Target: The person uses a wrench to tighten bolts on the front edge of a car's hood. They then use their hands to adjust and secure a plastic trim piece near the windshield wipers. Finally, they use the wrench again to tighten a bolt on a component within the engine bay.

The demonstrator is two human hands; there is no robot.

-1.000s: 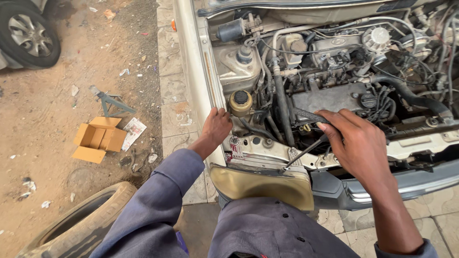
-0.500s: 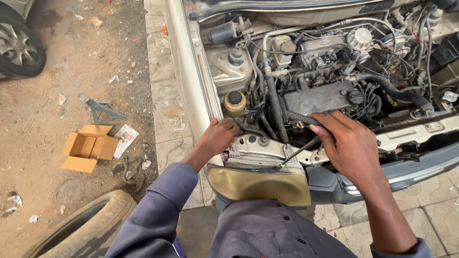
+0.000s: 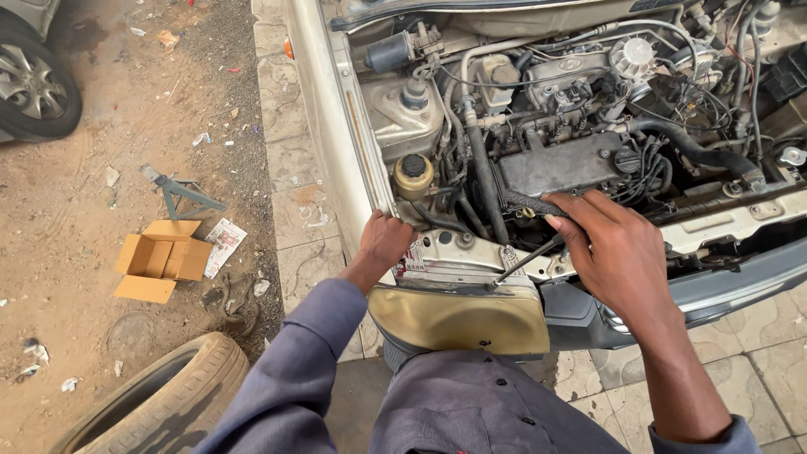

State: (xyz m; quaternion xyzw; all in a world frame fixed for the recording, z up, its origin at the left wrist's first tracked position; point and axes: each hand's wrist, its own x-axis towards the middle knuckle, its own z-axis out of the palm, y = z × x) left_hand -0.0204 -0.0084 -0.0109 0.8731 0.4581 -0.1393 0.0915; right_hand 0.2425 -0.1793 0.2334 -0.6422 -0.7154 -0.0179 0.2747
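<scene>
Screwdriver (image 3: pixel 528 259), gripped in the right hand (image 3: pixel 618 252), may slip off the headlight (image 3: pixel 458 315) screw; left hand (image 3: pixel 385 244) clutches its corner.

Single head view, worn above engine bay (image 3: pixel 555 126), aimed steeply downward and forward. Bay was framed close, upper right; headlight (image 3: pixel 458 315) directly below it. Dirt ground (image 3: pixel 76 210) was seen left of bay.

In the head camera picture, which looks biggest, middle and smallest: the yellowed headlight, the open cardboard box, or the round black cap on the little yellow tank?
1. Yellowed headlight: looks largest, though it sits nearest the camera, under the left hand.
2. Open cardboard box: clearly smaller in the picture, but it lies farther off on the dirt.
3. Round black cap: by far the smallest.
</scene>
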